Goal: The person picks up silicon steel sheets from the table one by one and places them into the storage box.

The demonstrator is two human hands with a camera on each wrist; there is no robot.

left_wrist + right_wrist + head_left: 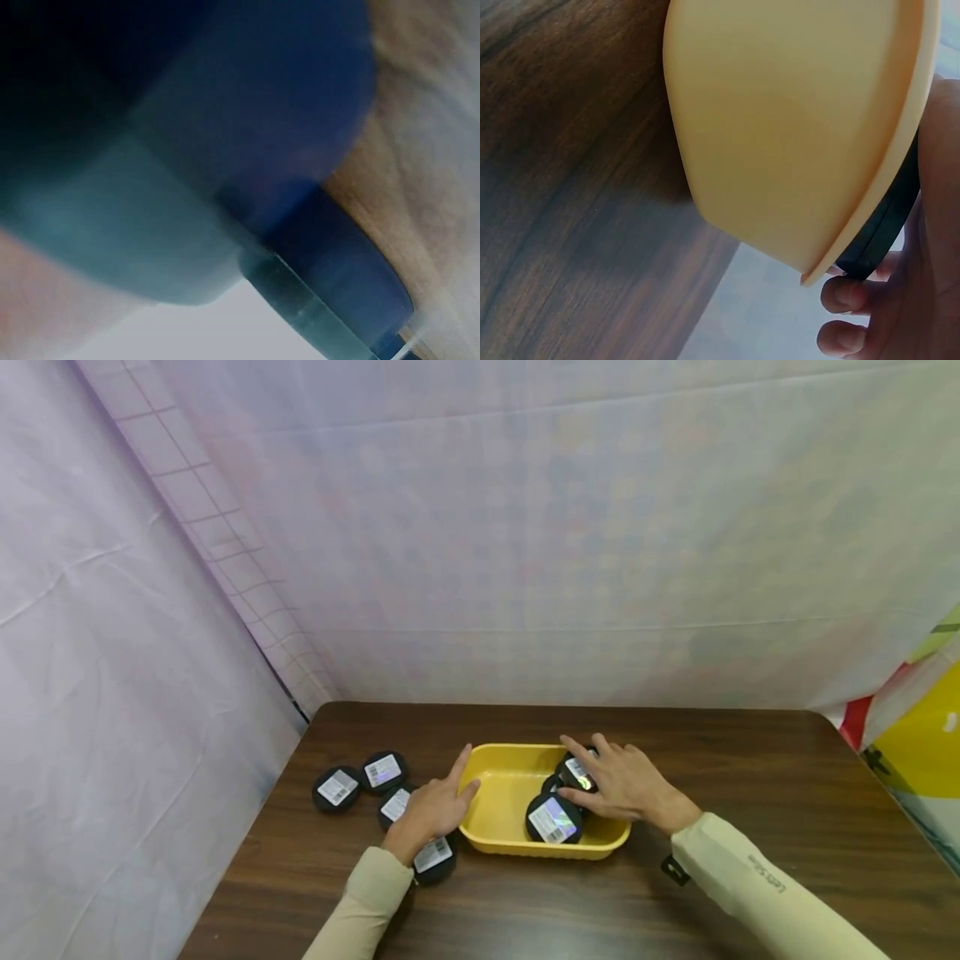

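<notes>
A yellow plastic tray [489,806] stands on the table with black round containers inside its right half. My right hand [622,783] reaches over the right rim and grips one labelled black round container [577,772] between thumb and fingers. Another black round container [553,818] lies in front of it, its white label up. In the right wrist view, fingertips [846,296] curl beside a dark container edge [885,225] above the tray wall. My left hand [437,810] is at the tray's left rim, index finger and thumb extended. Blurred dark shapes [247,97] fill the left wrist view.
Several more black round containers [336,788] with white labels lie on the brown wooden table [720,752] left of the tray, some partly under the left hand and forearm. A small black item [675,870] hangs by the right sleeve. White cloth [525,568] hangs behind the table.
</notes>
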